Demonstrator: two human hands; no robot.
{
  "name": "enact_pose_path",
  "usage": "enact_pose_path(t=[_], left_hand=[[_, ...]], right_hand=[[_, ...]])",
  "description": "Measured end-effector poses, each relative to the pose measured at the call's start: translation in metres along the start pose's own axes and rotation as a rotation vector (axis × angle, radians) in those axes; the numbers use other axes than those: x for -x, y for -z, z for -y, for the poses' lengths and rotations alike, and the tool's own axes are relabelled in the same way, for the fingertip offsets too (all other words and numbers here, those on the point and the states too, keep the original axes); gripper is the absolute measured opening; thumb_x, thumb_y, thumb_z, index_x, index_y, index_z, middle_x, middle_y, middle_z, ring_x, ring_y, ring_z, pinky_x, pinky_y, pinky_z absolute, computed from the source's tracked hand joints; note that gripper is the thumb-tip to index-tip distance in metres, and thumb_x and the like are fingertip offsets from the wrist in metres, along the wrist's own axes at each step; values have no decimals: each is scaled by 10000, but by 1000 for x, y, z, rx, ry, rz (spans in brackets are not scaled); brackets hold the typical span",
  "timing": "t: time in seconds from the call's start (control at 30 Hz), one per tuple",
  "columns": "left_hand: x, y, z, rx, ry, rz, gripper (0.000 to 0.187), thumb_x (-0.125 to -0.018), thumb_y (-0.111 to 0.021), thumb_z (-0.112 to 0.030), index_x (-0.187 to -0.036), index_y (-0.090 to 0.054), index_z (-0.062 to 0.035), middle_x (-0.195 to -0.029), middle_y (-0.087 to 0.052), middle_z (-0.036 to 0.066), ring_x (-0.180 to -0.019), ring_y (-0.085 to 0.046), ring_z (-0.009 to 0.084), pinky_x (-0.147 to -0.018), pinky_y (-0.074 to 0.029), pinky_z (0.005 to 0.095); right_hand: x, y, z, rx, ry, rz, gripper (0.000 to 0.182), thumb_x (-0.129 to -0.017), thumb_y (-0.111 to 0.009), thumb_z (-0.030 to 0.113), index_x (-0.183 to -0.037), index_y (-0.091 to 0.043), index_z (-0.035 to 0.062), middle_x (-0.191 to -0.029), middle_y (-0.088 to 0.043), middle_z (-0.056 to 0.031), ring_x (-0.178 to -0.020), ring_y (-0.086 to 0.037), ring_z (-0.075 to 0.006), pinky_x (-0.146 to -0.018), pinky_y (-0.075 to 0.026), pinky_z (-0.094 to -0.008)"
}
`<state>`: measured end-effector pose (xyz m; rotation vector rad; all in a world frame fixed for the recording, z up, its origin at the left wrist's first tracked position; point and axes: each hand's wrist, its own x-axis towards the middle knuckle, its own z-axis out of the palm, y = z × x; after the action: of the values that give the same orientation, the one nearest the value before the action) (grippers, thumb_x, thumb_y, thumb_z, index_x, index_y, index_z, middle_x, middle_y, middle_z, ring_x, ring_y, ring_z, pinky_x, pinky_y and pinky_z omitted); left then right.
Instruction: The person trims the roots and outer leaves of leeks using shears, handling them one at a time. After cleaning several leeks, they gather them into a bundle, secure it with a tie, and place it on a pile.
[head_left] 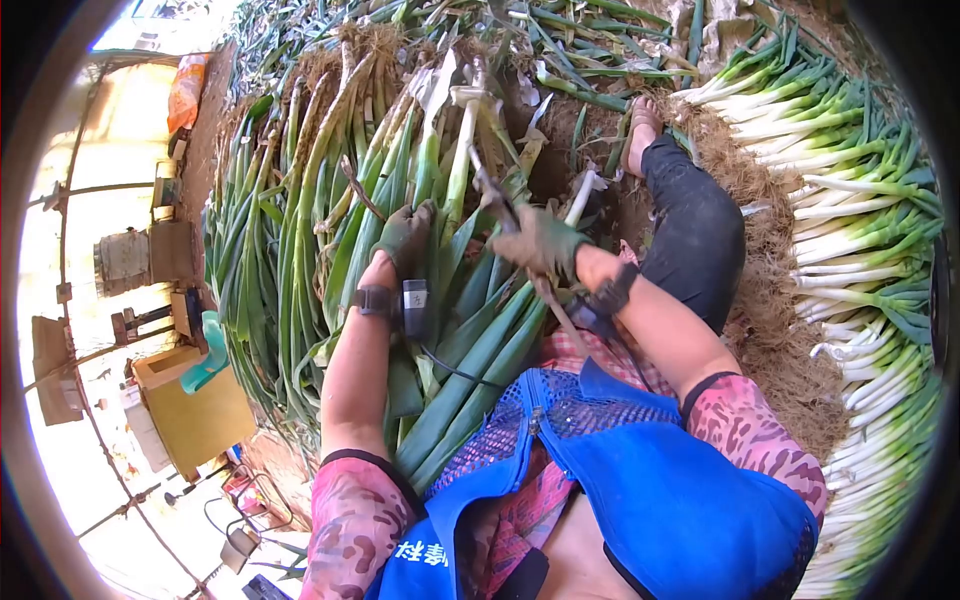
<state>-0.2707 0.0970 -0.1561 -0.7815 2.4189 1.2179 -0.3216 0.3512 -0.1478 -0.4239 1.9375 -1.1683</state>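
My left hand (403, 238), in a green glove, grips the stalk of a long green onion (455, 190) whose white shaft points away from me. My right hand (540, 243), also gloved, holds a thin dark tool (495, 195) against that onion near its white part. The onion's green leaves (480, 360) run down across my lap, over my blue mesh vest (640, 470). Both wrists wear dark bands.
A big heap of unpeeled green onions with roots (300, 200) lies to the left. Cleaned white-stemmed onions (850, 230) are stacked in rows at right. My bent leg in dark trousers (695, 230) rests on peelings and soil. Boxes and a scale (150, 250) stand far left.
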Motion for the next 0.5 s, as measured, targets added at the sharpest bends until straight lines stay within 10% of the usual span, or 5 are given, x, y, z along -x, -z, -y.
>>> enact_pose_path(t=[0.07,0.27,0.5], left_hand=[[22,4,-21,81,117,67,479,-894,-623,-412,-1096,-649,21,-936,-699,142,-795,-664,233,-698,-518,356],[45,7,-19,247,220,91,391,-818,-718,-230,-1111,-646,19,-945,-693,119,-783,-657,191,-711,-544,332],[16,-6,17,158,66,12,305,-893,-651,-195,-1128,-646,-1,-936,-699,97,-769,-657,165,-688,-549,315]], right_hand=[[-32,-4,-24,-142,-5,-94,465,-794,-691,396,-979,-569,-13,-705,-629,-110,-588,-621,-175,-522,-490,-336],[45,-18,-31,-98,45,124,508,-803,-711,376,-1108,-558,1,-750,-611,-56,-613,-593,-142,-541,-481,-304],[105,-27,-5,104,-17,220,593,-779,-662,458,-1117,-552,-17,-905,-659,-244,-906,-654,-378,-819,-495,-432]])
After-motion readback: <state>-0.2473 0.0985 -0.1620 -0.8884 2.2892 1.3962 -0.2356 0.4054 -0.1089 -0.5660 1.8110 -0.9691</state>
